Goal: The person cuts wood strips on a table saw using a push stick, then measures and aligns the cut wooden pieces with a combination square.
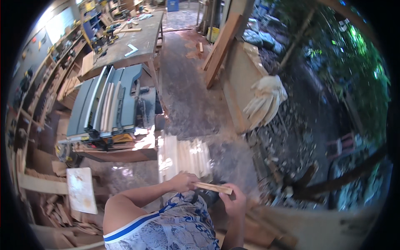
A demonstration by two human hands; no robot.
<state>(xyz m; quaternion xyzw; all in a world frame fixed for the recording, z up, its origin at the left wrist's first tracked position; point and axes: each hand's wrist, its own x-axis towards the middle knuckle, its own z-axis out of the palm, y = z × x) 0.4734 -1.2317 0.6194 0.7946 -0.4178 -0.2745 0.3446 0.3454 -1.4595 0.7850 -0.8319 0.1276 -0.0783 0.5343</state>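
Note:
Low in the head view, a short, narrow strip of pale wood [211, 187] is held level between my two hands. My left hand [185, 181] is closed round its left end, and my right hand [233, 198] grips the right end with thumb and fingers. Just beyond them, on the floor, lies a bundle of long pale wooden strips [183, 154], partly in bright light. Further left stands a grey table saw [85, 106] with several strips lying along its fence.
A long workbench [129, 41] with drills runs behind the saw. A white board [81, 189] and wood offcuts [58, 208] are at lower left. A leaning sheet [229, 91], a pale draped heap [266, 98] and rubble [291, 141] line the right side. The walkway [179, 83] runs ahead.

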